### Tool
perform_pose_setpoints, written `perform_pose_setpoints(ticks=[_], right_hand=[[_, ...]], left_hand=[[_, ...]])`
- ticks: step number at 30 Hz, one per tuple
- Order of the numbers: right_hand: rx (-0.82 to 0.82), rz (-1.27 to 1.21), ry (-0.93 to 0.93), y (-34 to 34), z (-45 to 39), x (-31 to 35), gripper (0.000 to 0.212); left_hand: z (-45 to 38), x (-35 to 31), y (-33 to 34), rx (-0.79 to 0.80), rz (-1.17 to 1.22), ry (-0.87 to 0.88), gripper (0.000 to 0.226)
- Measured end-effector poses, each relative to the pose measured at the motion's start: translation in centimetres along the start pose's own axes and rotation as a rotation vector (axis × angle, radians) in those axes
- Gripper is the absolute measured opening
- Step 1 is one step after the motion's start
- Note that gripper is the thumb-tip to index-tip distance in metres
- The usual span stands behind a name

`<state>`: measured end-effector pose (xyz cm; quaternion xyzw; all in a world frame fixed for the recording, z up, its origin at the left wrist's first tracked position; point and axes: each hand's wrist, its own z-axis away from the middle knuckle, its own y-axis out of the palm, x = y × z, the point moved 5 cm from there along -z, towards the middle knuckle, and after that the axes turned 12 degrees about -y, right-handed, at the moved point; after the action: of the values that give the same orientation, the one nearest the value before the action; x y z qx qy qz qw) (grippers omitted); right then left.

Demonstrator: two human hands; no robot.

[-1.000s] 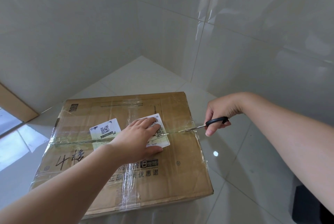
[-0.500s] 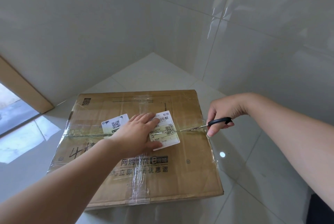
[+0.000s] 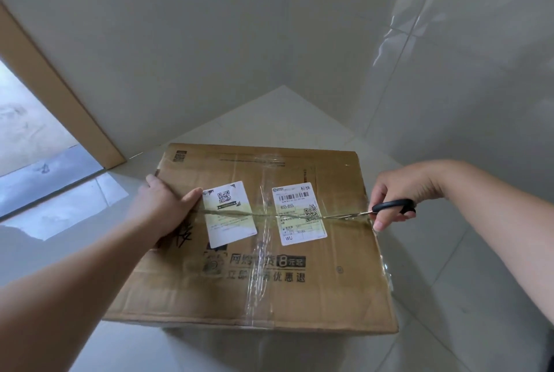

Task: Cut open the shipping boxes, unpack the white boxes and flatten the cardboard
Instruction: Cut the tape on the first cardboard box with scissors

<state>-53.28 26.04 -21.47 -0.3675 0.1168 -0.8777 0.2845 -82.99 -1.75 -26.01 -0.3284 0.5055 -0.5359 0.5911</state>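
Scissors (image 3: 386, 209), black-handled, gripped in right hand (image 3: 398, 191) fingers, blade lying along the taped seam of the brown cardboard box (image 3: 269, 287), tip leftward; left hand (image 3: 163, 206) fingers spread flat.

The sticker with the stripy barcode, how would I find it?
Look at the big brown cardboard box on the floor. Two white stickers sit on top; it's the barcode sticker nearer the scissors. The other sticker has no barcode.

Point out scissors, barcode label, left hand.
scissors (image 3: 392, 206), head view, black handle.
barcode label (image 3: 299, 212), head view, label's middle.
left hand (image 3: 168, 206), head view, back of hand.
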Motion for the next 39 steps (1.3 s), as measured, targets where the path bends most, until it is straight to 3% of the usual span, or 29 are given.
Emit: perform_pose_setpoints(ticks=[6,29,39], right_hand=[[0.016,0.008,-0.092,1.3,-1.2,1.1,0.040],[-0.131,-0.240,-0.129,4.6,0.9,-1.4,0.030],[-0.119,-0.305,-0.096,5.5,1.2,-1.3,0.039]], left_hand=[[-0.3,-2.1,0.5,-0.060,-0.031,0.143,0.112],[0.2,-7.7,2.6,-0.157,-0.040,0.407,0.108],[0.4,-8.3,3.1,-0.145,-0.056,0.426,0.111]])
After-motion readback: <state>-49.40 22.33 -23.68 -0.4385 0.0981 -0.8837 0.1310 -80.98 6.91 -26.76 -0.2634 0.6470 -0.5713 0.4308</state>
